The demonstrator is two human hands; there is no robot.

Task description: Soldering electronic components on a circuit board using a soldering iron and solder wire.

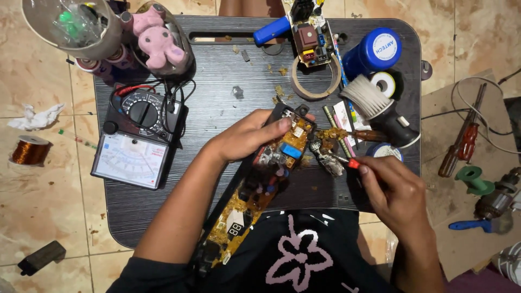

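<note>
Circuit board (260, 187), long and yellow-brown, lies slanted over the counter (217, 81) edge, its upper end pointing up-right. Left hand (247, 135) grasps that end; right hand (393, 190) grips a red-handled tool (347, 161).

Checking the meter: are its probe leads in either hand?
No: the left hand holds the yellow circuit board; the right hand holds a red-tipped tool.

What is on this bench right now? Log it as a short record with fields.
Left hand: grips the top of a long yellow circuit board, tilted on the dark table
Right hand: holds a red-handled tool, tip at a small corroded part
Left of board: analog multimeter
Far edge: tape roll, brush
</note>
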